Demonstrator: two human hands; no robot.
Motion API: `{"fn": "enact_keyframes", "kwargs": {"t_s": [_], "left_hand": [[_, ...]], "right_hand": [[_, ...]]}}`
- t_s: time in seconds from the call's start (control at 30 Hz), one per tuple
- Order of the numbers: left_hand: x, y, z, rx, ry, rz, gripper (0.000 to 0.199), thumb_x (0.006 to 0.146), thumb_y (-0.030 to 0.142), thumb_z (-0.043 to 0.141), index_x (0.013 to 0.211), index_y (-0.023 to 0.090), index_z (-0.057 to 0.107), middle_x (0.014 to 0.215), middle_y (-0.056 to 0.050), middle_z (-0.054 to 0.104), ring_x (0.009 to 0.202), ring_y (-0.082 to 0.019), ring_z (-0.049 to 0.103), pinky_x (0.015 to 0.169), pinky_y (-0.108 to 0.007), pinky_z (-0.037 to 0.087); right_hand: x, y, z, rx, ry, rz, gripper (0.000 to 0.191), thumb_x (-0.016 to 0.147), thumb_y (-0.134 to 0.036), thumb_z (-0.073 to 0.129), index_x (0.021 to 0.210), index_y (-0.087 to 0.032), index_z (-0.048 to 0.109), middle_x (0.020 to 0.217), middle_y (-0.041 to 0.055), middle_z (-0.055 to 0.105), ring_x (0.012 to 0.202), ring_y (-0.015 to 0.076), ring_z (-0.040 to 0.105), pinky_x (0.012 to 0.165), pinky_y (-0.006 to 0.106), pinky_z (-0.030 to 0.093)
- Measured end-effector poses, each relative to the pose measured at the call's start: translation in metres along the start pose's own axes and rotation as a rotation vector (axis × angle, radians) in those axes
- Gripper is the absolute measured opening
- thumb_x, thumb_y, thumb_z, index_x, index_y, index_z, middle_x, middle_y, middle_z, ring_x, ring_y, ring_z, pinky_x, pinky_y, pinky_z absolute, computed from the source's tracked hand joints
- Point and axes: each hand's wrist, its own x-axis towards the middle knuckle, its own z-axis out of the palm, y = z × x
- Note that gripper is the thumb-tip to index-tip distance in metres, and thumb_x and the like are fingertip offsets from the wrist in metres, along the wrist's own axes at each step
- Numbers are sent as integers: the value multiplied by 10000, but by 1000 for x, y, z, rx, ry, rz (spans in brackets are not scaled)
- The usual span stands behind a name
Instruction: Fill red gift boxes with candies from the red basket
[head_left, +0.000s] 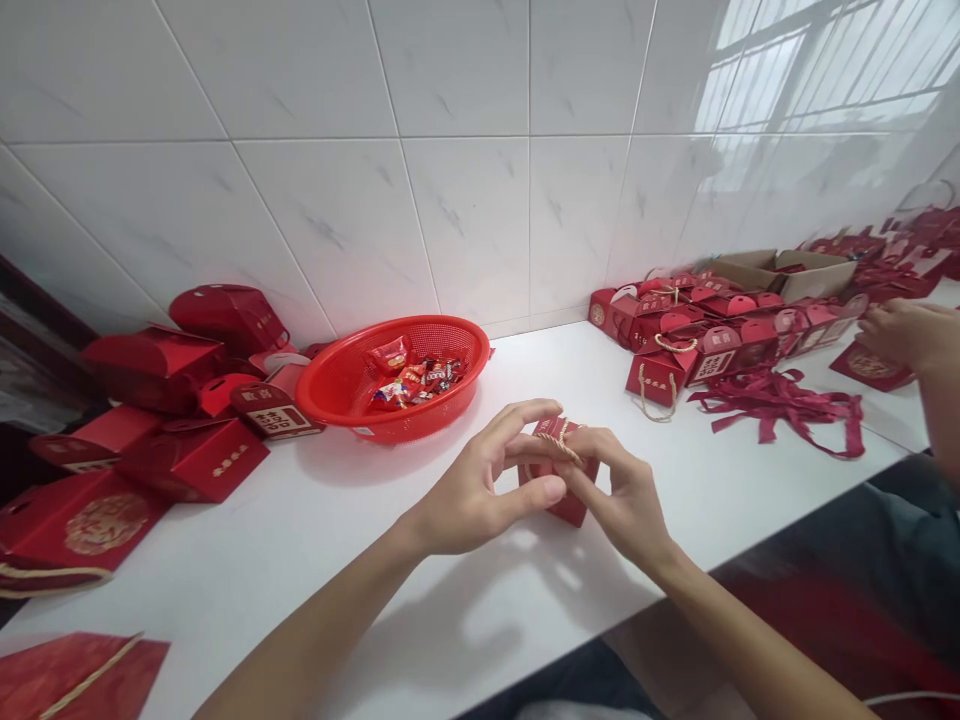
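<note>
A small red gift box (571,507) stands on the white table in front of me, partly covered by my fingers. Its twisted gold cord handle (559,443) runs across the top. My left hand (487,485) curves around the box's left side and top, fingers bent against it and thumb in front. From the right, my right hand (619,490) pinches at the cord with closed fingers. Exactly where the fingertips meet the cord is hidden.
A red plastic basket (330,375) holds wrapped sweets. Red boxes (202,455) are piled at left, with more boxes (675,345) at right near burgundy ribbons (795,405). A cardboard carton (821,280) stands behind them. Another person's hand (911,335) is over a red box at far right.
</note>
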Motion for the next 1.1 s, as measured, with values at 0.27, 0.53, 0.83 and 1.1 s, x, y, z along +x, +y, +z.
{"fn": "enact_keyframes", "kwargs": {"t_s": [0.27,0.53,0.83,1.1], "left_hand": [[0,1,-6,232,98,93,492,900,307,707,1373,318,570,1519,-89,455,1121,-233,674,1063,-445,535],[5,-11,-19,236,63,32,311,911,348,695,1212,271,677,1475,-96,497,1012,-207,704,993,-432,579],[8,-10,-22,271,30,26,232,920,351,683,1110,224,721,1433,-113,544,1012,-211,698,985,-420,582],[3,3,-28,291,35,4,219,923,331,675,1106,223,727,1428,-108,558,993,-195,704,962,-400,587]], "right_hand": [[31,-11,-48,284,267,253,178,786,-364,793,769,-213,700,745,8,690,708,163,639,676,306,537],[29,10,-123,228,726,198,205,644,-278,862,723,-175,704,657,-6,632,574,113,537,531,261,427],[41,91,-173,205,920,199,142,613,-124,834,619,-190,708,637,26,670,580,137,584,575,294,445],[78,103,-170,202,1027,226,242,639,8,758,538,-196,676,539,-15,617,513,112,524,574,278,421]]}}
